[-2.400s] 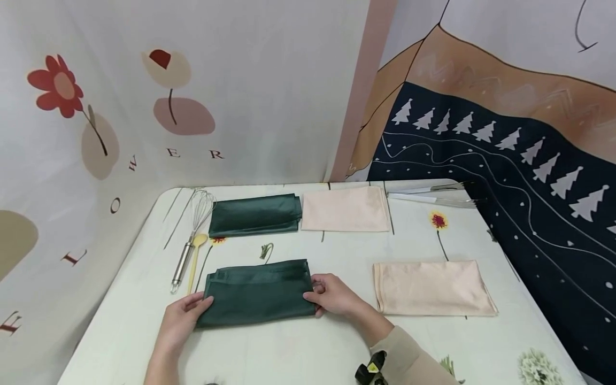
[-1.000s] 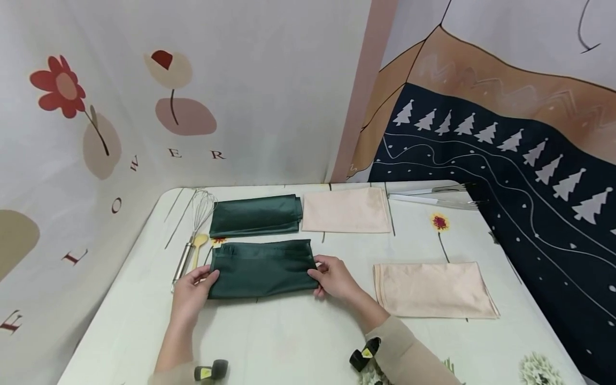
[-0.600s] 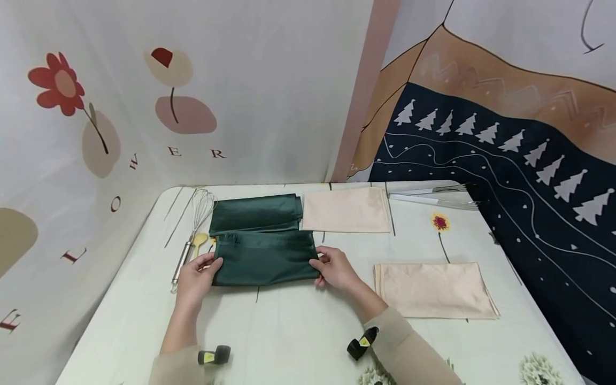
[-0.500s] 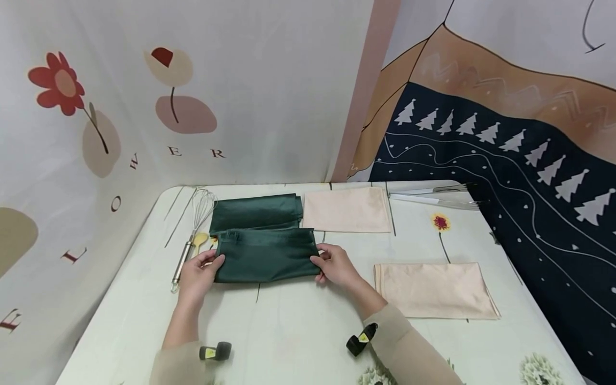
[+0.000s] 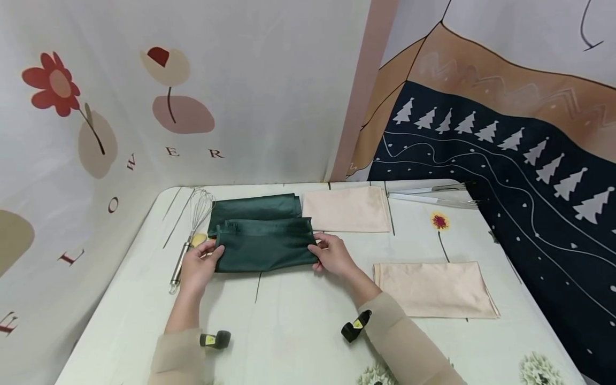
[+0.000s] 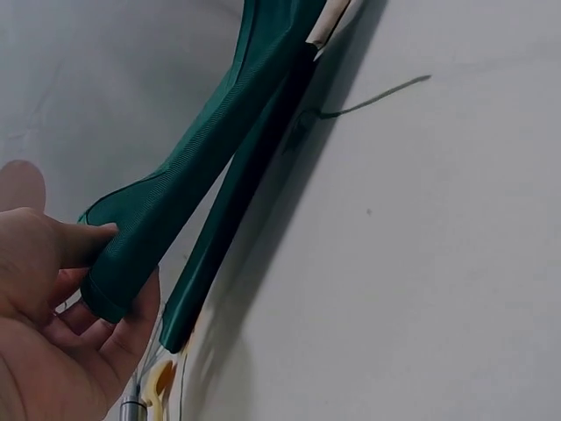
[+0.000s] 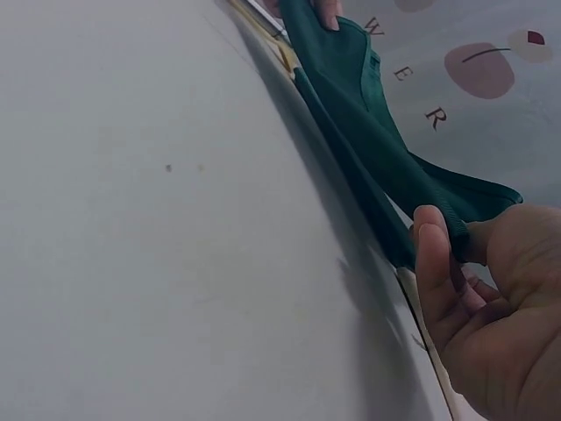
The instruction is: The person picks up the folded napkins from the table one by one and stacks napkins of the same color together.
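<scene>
A folded dark green satin cloth (image 5: 267, 246) hangs between my two hands, raised off the table. My left hand (image 5: 196, 267) pinches its left end, thumb on the near face and fingers behind. At the other end my right hand (image 5: 334, 255) pinches it the same way. Behind and below lies a second folded green cloth (image 5: 255, 207), its front part hidden by the held one. Both wrist views show a gap between the held cloth (image 6: 188, 180) and the lower one (image 6: 232, 210).
A pale pink folded cloth (image 5: 345, 209) adjoins the rear green one. Another pink cloth (image 5: 435, 290) lies at front right. A whisk (image 5: 183, 256) and a partly hidden yellow spoon (image 5: 198, 239) lie at left. White-handled utensils (image 5: 423, 198) rest at the back right edge.
Both hands have lifted the green cloth from the front of the table and carried it away from me. It now overlaps the rear green cloth in the head view.
</scene>
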The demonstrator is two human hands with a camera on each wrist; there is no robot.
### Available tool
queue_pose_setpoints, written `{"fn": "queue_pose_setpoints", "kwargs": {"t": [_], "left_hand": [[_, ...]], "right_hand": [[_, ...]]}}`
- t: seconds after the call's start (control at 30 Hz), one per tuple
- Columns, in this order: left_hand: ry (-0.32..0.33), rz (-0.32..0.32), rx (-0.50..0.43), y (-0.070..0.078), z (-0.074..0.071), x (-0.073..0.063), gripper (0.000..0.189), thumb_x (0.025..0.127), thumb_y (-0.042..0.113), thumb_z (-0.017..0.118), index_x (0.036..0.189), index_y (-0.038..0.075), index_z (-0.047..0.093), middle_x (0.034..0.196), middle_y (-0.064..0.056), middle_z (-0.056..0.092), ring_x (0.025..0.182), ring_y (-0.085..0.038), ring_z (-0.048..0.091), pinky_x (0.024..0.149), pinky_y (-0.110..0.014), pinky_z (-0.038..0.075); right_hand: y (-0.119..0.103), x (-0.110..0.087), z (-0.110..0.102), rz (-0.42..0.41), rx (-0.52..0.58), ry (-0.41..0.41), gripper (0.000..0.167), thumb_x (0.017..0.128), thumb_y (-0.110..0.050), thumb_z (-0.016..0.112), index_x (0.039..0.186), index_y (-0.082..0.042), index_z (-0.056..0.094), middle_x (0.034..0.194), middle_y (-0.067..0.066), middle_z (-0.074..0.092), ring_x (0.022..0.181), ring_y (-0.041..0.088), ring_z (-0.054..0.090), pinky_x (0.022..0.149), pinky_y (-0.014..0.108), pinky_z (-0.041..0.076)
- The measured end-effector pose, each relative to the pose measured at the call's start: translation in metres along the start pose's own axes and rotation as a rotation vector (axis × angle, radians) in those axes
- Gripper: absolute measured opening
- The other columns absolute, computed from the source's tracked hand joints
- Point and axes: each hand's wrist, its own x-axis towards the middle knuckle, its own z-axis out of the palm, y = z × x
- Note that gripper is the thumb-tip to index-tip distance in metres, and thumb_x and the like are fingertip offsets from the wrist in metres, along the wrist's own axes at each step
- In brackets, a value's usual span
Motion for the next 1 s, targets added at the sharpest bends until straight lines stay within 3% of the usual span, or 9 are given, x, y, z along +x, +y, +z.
{"fn": "queue_pose_setpoints", "kwargs": {"t": [0.17, 0.4, 0.6, 1.0], "left_hand": [[-0.003, -0.005, -0.006, -0.003, -0.001, 0.006, 0.042, 0.102, 0.024, 0.063, 0.135, -0.001, 0.061, 0.128, -0.018, 0.058, 0.111, -0.027, 0.057, 0.069, -0.011, 0.045], [0.012, 0.028, 0.015, -0.001, -0.004, 0.017, 0.042, 0.103, 0.026, 0.062, 0.135, -0.001, 0.061, 0.129, -0.02, 0.06, 0.114, -0.031, 0.06, 0.068, -0.01, 0.046], [0.045, 0.034, 0.035, 0.006, -0.005, 0.029, 0.039, 0.102, 0.025, 0.062, 0.133, 0.0, 0.063, 0.126, -0.019, 0.062, 0.111, -0.029, 0.061, 0.067, -0.012, 0.047], [0.074, 0.063, 0.077, 0.008, 0.003, 0.054, 0.037, 0.103, 0.021, 0.062, 0.132, -0.002, 0.063, 0.124, -0.02, 0.062, 0.113, -0.031, 0.063, 0.079, -0.027, 0.05]], "right_hand": [[-0.002, 0.005, 0.003, -0.014, -0.008, -0.003, 0.038, 0.099, -0.004, 0.065, 0.136, 0.0, 0.06, 0.09, 0.015, 0.06, 0.045, 0.014, 0.063, 0.048, 0.034, 0.058], [-0.009, 0.014, 0.007, -0.064, -0.035, -0.002, 0.026, 0.099, -0.004, 0.065, 0.124, -0.001, 0.065, 0.085, 0.013, 0.061, 0.045, 0.014, 0.063, 0.048, 0.035, 0.058], [-0.016, 0.025, 0.008, -0.079, -0.038, 0.005, 0.027, 0.099, -0.004, 0.064, 0.125, -0.001, 0.065, 0.086, 0.014, 0.062, 0.046, 0.015, 0.062, 0.049, 0.036, 0.058], [-0.02, 0.046, 0.01, -0.088, -0.038, 0.04, 0.033, 0.099, -0.005, 0.065, 0.132, 0.001, 0.063, 0.09, 0.016, 0.064, 0.047, 0.014, 0.062, 0.051, 0.038, 0.059]]}}
